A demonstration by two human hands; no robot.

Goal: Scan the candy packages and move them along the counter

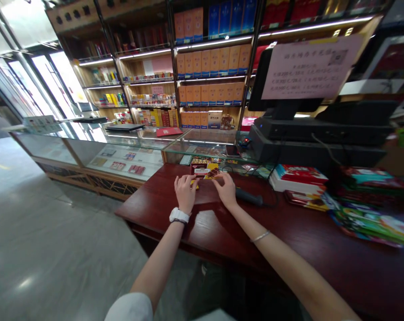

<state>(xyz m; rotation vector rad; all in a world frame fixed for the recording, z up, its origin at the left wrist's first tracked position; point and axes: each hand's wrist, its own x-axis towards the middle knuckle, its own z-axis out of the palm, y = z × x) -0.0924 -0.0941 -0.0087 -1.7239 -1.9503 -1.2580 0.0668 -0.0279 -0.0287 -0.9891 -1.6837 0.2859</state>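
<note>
Between my two hands is a small flat chocolate bar in a brown and yellow wrapper, held upright just over the dark red wooden counter. My left hand, with a white watch on its wrist, pinches the bar's left end. My right hand, below which a thin bracelet circles the forearm, pinches the right end. Close to my right hand lies a black handheld scanner. Under the bar, a bit of yellow shows by my left fingertips; I cannot tell what it belongs to.
At the right are a stack of red and white boxes, flat chocolate packs and colourful snack bags. A black monitor with a pink sign stands behind. Glass display cases border the counter; stocked shelves line the wall.
</note>
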